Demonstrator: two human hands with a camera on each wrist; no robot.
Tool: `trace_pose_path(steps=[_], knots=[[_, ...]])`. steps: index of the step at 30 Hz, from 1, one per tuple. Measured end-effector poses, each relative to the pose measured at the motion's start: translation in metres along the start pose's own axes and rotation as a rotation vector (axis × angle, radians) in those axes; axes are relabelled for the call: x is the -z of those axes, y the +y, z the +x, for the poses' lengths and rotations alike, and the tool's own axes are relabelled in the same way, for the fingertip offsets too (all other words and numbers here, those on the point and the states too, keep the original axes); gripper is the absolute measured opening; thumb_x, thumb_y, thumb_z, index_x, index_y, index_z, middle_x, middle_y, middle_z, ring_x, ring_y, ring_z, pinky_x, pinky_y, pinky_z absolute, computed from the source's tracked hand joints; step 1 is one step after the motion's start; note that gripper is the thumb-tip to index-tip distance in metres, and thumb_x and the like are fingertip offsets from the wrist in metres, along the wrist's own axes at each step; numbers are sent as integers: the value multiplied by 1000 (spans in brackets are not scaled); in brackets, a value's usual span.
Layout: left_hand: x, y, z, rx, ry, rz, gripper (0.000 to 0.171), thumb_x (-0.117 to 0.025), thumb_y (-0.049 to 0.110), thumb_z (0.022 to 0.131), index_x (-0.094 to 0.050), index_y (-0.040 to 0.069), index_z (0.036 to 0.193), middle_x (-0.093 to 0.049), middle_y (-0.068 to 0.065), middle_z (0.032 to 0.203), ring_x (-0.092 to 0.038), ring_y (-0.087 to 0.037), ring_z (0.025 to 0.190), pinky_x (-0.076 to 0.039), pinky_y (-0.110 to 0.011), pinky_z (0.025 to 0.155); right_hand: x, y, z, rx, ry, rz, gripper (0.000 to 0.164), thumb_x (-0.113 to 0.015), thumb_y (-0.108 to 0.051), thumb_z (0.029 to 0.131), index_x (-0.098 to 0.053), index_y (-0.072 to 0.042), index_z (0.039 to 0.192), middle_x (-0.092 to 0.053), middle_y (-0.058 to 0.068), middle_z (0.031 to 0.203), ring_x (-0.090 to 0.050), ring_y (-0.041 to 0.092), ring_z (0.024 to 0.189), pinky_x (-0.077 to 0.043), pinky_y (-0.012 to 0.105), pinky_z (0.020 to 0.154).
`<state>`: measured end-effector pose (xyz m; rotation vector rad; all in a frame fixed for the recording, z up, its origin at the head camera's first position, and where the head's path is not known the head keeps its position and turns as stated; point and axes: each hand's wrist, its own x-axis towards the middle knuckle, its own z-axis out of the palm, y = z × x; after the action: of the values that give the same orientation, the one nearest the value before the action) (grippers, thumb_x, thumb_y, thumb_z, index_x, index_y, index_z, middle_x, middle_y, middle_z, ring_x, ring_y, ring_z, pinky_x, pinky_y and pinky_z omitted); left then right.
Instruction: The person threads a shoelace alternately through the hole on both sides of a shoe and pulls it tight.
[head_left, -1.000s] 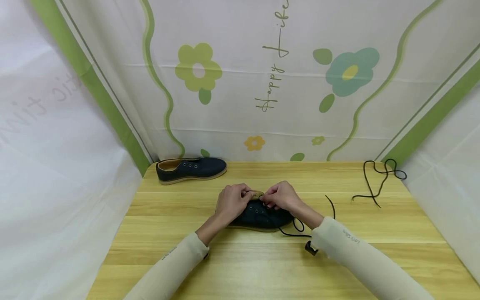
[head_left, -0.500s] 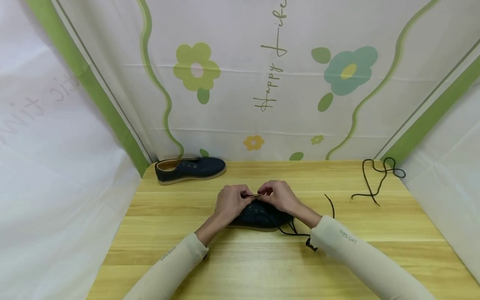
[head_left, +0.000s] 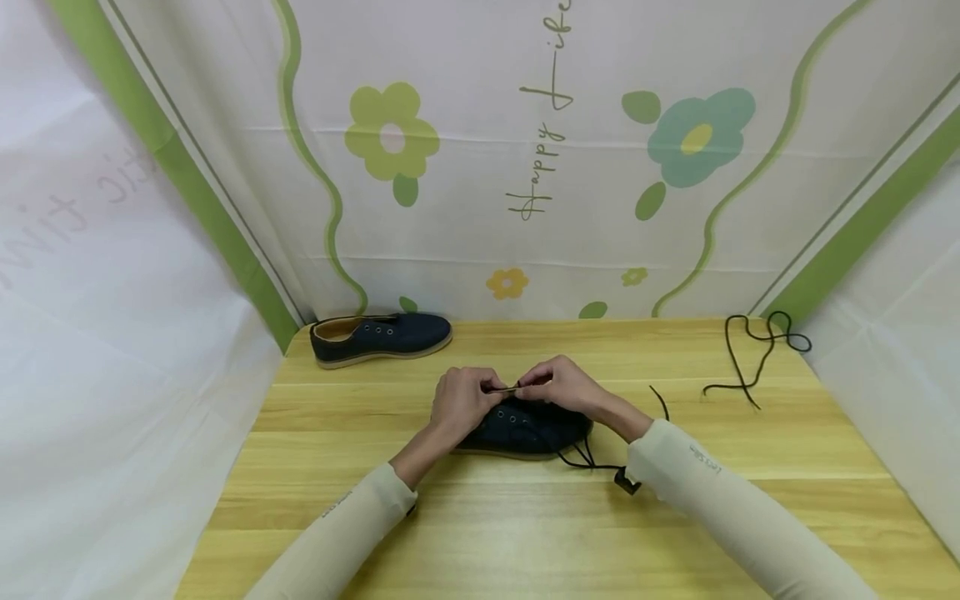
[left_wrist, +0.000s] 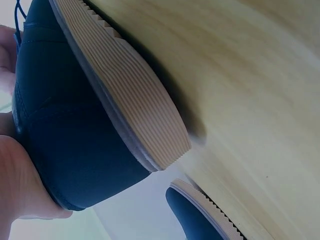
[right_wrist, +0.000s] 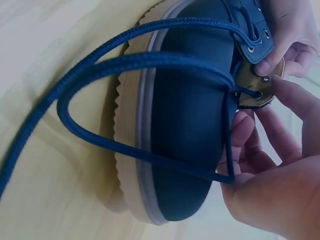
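Note:
A dark navy shoe [head_left: 517, 433] with a ribbed tan sole lies side-on at the table's middle. My left hand [head_left: 461, 408] holds it near the opening, its thumb on the tan inner face of the raised eyelet flap [right_wrist: 250, 82]. In the left wrist view that hand curves round the heel end. My right hand [head_left: 566, 387] pinches at the flap's edge, one fingertip right beside an eyelet. A dark shoelace [right_wrist: 145, 60] passes through the neighbouring eyelet and loops over the toe; its stretch behind the flap is hidden by the right fingers.
A second navy shoe [head_left: 382, 337], without a lace, stands at the back left. Another black lace [head_left: 750, 383] lies loose at the back right. One lace end [head_left: 660, 402] shows beyond the right forearm. A white printed curtain [head_left: 480, 167] closes off the table's back.
The flap has tipped from showing its tan face to nearly edge-on in the head view. The right hand has shifted slightly, its fingers staying at the flap. The left hand keeps its hold.

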<state>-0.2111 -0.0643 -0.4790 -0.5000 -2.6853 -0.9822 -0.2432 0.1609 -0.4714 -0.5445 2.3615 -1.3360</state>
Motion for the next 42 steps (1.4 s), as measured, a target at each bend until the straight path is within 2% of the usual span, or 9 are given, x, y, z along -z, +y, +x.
trace_pose_path(steps=[7,12,17,20,24,27,32,42], knots=[[1,-1,0,-9,-29,-19,4,-90,18,87,-86,20,86,-79,6,80,-65,-7,61,-52,-25,58,-1,6,0,-18,39,88,16,-80,-23,97,-85,-12,108,-80,3,108,-70,22,90,-56,34,73],[2,-1,1,-10,-48,-33,4,-90,20,87,-86,20,87,-79,6,80,-59,-4,56,-47,-24,54,0,9,-1,-39,64,124,15,-82,-24,96,-86,-14,105,-81,2,106,-70,24,92,-57,36,75],[2,-1,1,-18,-42,-37,4,-90,19,87,-86,20,87,-79,6,80,-59,-4,56,-46,-23,53,8,12,-4,-70,97,244,26,-79,-25,99,-82,-3,113,-80,4,108,-71,28,97,-59,37,80],[2,-2,1,-19,-30,-31,4,-90,19,87,-86,21,87,-79,6,80,-60,-5,57,-46,-23,54,15,13,-6,-76,116,349,30,-75,-23,101,-77,2,118,-79,7,111,-73,32,107,-61,43,90],[1,-3,2,-21,-17,-26,5,-90,20,87,-86,22,87,-79,7,81,-64,-7,60,-49,-25,56,27,18,-9,-81,152,459,35,-71,-21,104,-70,8,124,-80,9,112,-74,33,112,-58,51,99],[1,-3,1,-19,-15,-28,5,-90,20,87,-86,22,88,-80,8,82,-67,-8,64,-52,-26,60,38,23,-13,-94,185,509,38,-67,-18,106,-65,12,129,-80,8,110,-77,26,108,-59,45,98],[0,-3,0,-13,-15,-26,5,-90,23,88,-85,22,91,-80,8,83,-68,-7,65,-52,-24,60,57,32,-24,-106,242,573,32,-63,-13,108,-64,12,130,-80,6,108,-78,15,100,-61,32,91],[0,-2,-1,-10,-18,-35,7,-87,24,90,-86,20,95,-80,5,85,-62,-3,59,-45,-21,54,93,56,-55,-132,336,661,29,-65,-9,106,-63,11,127,-80,3,106,-78,13,98,-59,32,94]])
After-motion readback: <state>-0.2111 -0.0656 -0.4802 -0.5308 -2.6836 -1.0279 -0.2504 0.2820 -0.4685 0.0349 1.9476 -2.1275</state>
